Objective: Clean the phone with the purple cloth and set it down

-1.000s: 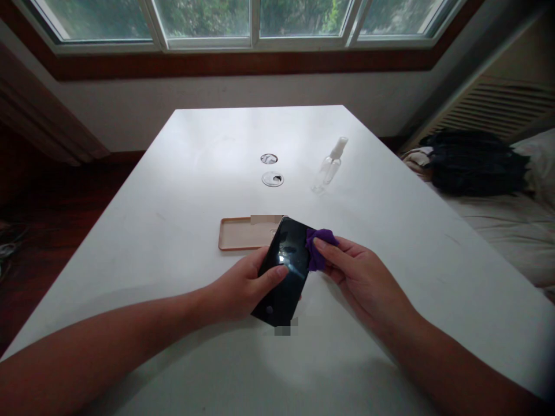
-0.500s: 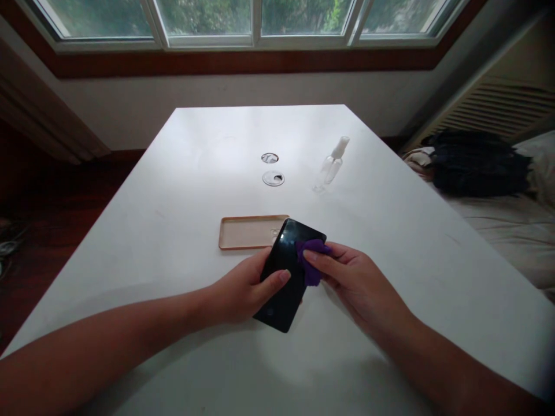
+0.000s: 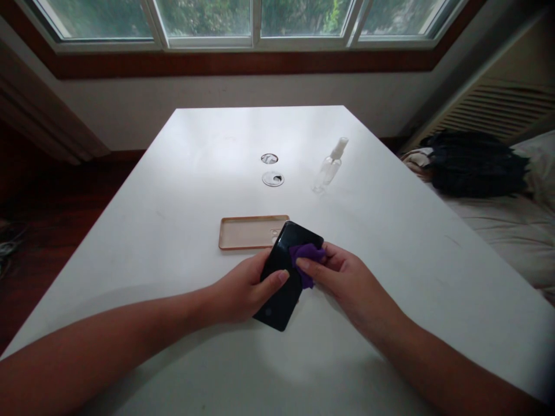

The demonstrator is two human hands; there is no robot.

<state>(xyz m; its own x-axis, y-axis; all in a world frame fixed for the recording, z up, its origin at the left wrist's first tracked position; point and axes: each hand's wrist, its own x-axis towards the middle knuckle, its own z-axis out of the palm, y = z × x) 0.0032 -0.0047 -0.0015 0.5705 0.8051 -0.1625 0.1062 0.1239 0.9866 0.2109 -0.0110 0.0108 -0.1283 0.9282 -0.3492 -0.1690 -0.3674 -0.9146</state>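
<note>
A black phone (image 3: 284, 289) is held tilted just above the white table (image 3: 173, 202). My left hand (image 3: 243, 292) grips it from the left side, thumb on the screen. My right hand (image 3: 342, 280) pinches a small purple cloth (image 3: 306, 257) and presses it on the upper middle of the phone's screen. A beige phone case (image 3: 247, 232) lies flat on the table just behind the phone.
A clear spray bottle (image 3: 330, 163) lies on the table to the back right. Two round cable grommets (image 3: 272, 178) sit in the table's middle. A bed with dark clothing (image 3: 472, 164) is at the right; windows run along the back wall.
My right hand has slid the purple cloth leftward from the phone's right edge onto the middle of the screen. The left hand and phone have barely shifted.
</note>
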